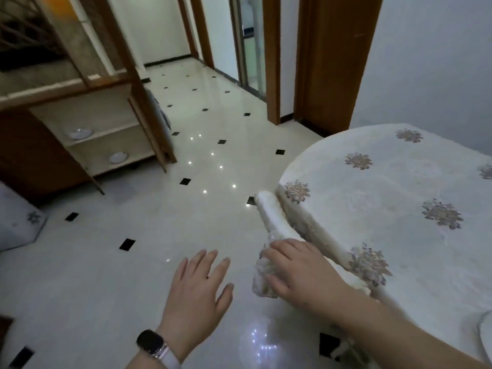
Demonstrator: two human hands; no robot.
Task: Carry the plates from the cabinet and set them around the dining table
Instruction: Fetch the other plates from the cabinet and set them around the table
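The open cabinet (87,121) stands at the left, with one white plate (80,133) on its upper shelf and another plate (118,157) on the lower shelf. The round dining table (394,198), under a cream flowered cloth, fills the right. The rim of a plate (485,331) shows on it at the right edge. My left hand (197,291) hovers open over the floor, fingers spread, a dark watch on its wrist. My right hand (292,270) rests on the cloth-covered top of a chair back (269,217) beside the table; its fingers lie over the cover.
Glossy white floor tiles with small black diamonds stretch between cabinet and table. The cabinet's door (149,121) stands swung open. A covered seat (18,222) sits at the left edge. Brown door frames and a doorway lie at the back.
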